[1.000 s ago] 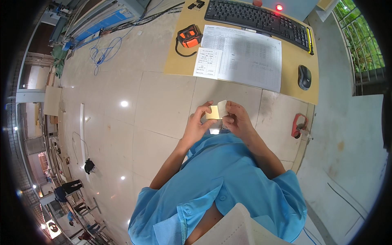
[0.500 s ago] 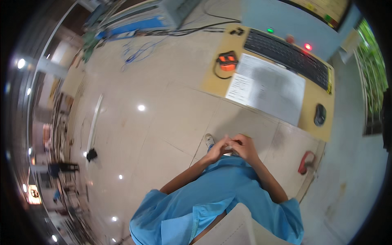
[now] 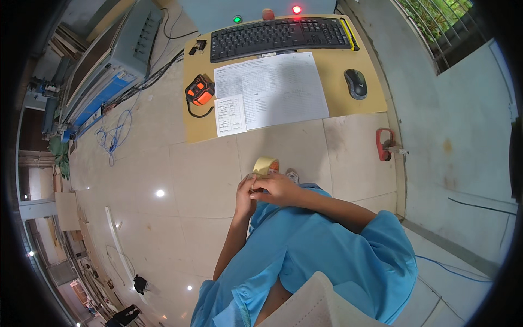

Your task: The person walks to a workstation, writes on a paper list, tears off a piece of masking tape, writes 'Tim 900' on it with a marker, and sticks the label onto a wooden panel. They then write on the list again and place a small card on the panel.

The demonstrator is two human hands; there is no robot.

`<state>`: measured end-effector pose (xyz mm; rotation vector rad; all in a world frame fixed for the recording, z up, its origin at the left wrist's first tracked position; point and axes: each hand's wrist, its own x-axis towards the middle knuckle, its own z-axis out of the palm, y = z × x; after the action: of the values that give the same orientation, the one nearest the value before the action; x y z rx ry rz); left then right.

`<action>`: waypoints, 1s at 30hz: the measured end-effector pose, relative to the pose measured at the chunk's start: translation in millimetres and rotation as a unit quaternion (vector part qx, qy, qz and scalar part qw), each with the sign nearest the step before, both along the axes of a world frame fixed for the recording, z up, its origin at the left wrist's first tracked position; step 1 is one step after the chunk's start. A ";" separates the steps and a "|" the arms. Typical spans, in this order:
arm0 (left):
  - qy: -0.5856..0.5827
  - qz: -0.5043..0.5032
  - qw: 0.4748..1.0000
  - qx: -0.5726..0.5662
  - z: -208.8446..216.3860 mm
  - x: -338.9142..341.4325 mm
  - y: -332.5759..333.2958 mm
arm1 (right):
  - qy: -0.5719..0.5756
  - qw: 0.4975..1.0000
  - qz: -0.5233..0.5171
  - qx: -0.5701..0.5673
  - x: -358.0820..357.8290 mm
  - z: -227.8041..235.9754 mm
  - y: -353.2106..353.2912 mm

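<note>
In front of my waist, my left hand (image 3: 245, 195) and my right hand (image 3: 275, 188) are together, both closed with bent fingers. A roll of yellow tape (image 3: 264, 164) with an orange inner face shows just beyond the knuckles. Its near edge is hidden behind the fingers, and my left hand appears to grip it there. Right fingertips press against the left hand in a pinch; whatever lies between them is too small to make out.
Ahead, a yellow-brown desk (image 3: 366, 108) carries a black keyboard (image 3: 280, 38), printed sheets (image 3: 283, 92), an orange-black tape measure (image 3: 200, 91) and a mouse (image 3: 356, 84). A red tool (image 3: 384, 144) lies by the right wall. Blue cable (image 3: 113, 139) lies on the floor at left.
My view has turned right, so the desk now sits straight ahead and nearer. My hands stay together, now farther left in view. The yellow tape roll has come into plain sight.
</note>
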<state>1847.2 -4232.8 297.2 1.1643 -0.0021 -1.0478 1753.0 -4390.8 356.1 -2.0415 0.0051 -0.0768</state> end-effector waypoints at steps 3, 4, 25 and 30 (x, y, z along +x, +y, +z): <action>-0.023 -0.021 1.000 0.001 20.2 2.7 -4.4 | 0.105 0.993 -0.024 0.044 -9.8 30.1 -16.8; -0.035 -0.035 0.999 -0.001 28.5 5.3 -4.6 | 0.119 0.988 -0.034 0.088 -11.5 38.7 -23.8; -0.139 -0.080 0.985 -0.065 109.7 49.1 9.2 | 0.038 0.994 -0.047 0.088 16.5 84.7 -56.2; -0.194 -0.100 0.965 -0.147 150.5 81.2 -1.7 | -0.088 0.993 -0.075 0.026 22.5 139.6 -61.5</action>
<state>1928.5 -4234.4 447.7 1.0925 -0.5772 -0.9391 1775.5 -4452.3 495.7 -1.9747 0.0492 -0.3467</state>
